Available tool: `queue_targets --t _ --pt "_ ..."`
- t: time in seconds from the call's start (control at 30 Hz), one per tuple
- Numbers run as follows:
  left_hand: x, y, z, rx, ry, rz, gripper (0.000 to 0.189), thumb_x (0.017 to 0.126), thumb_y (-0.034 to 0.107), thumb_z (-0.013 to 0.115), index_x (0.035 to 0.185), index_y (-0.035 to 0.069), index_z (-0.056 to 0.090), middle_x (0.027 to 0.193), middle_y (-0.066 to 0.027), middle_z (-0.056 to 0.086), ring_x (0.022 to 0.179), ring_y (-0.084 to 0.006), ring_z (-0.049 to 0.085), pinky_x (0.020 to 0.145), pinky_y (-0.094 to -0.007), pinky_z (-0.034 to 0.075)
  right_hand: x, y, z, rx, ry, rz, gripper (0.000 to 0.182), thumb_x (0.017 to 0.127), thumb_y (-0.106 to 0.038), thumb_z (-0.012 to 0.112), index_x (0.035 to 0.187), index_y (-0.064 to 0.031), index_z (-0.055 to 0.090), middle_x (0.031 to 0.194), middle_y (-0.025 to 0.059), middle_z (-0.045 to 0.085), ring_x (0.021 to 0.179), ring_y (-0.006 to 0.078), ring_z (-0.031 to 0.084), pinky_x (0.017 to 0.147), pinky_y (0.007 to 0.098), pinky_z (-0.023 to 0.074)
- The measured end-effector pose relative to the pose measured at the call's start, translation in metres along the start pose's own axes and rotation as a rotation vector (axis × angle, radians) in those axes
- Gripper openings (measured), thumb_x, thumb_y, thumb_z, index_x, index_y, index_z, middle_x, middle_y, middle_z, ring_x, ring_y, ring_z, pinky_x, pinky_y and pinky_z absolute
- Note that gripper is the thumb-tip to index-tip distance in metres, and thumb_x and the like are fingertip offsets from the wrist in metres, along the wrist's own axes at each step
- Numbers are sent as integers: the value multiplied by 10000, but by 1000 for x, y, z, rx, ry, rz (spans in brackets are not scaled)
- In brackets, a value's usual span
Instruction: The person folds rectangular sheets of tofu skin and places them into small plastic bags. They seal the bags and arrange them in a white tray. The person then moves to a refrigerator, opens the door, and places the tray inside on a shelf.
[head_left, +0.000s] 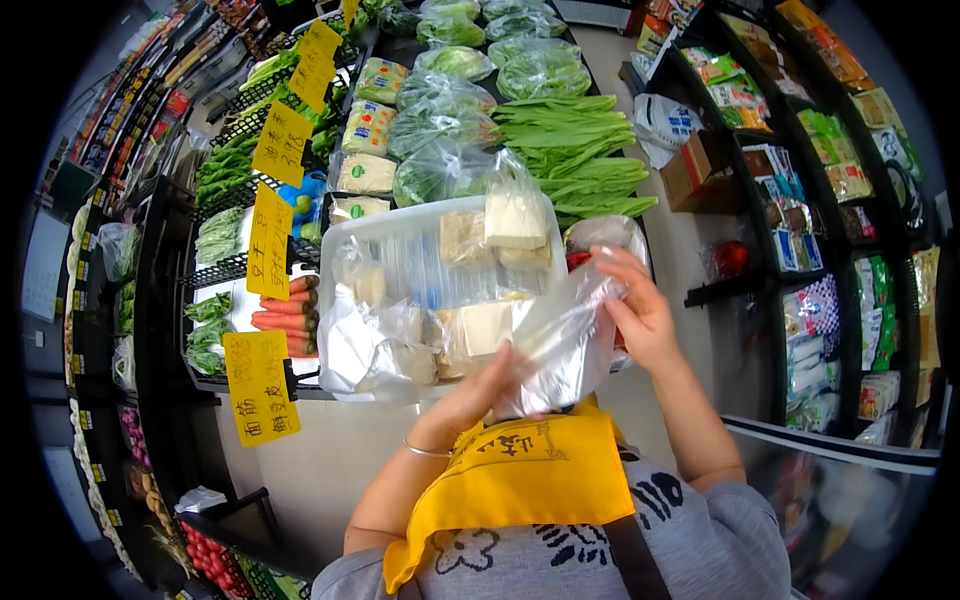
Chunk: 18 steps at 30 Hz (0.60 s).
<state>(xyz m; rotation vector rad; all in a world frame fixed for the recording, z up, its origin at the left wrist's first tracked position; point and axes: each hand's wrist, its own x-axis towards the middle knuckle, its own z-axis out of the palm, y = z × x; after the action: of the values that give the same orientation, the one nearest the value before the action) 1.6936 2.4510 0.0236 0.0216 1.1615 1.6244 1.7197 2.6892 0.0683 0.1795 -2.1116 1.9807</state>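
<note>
A thin clear plastic bag (564, 341) is stretched between my two hands, above the right end of a translucent plastic tub. My right hand (646, 315) grips its upper right edge between thumb and fingers. At the lower left edge, my left hand (480, 394) has hold of the film, its fingers blurred and partly hidden. The tub (442, 208) holds several bagged pale blocks that look like tofu. One bagged white block (516, 217) rests on others at the back right, and another pale block (486, 328) lies near the bag.
Bagged leafy greens (442, 112) and loose long-leaf greens (570, 146) lie beyond the tub. Carrots (289, 319) sit left, behind yellow handwritten signs (268, 240). A wrapped tray (607, 229) is partly behind my right hand. Shelves of packaged goods (799, 217) stand right, near a cardboard box (701, 176).
</note>
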Motion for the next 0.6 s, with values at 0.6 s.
queue_targets --t 0.6 --pt "32 11 -25 -437 176 312 139 888 162 602 916 34 649 843 -16 648 784 -100 594 720 -220 472 -13 20 -24 -362 -5 2 438 778 94 439 1186 -24 547 1215 119 532 1124 179 501 830 249 449"
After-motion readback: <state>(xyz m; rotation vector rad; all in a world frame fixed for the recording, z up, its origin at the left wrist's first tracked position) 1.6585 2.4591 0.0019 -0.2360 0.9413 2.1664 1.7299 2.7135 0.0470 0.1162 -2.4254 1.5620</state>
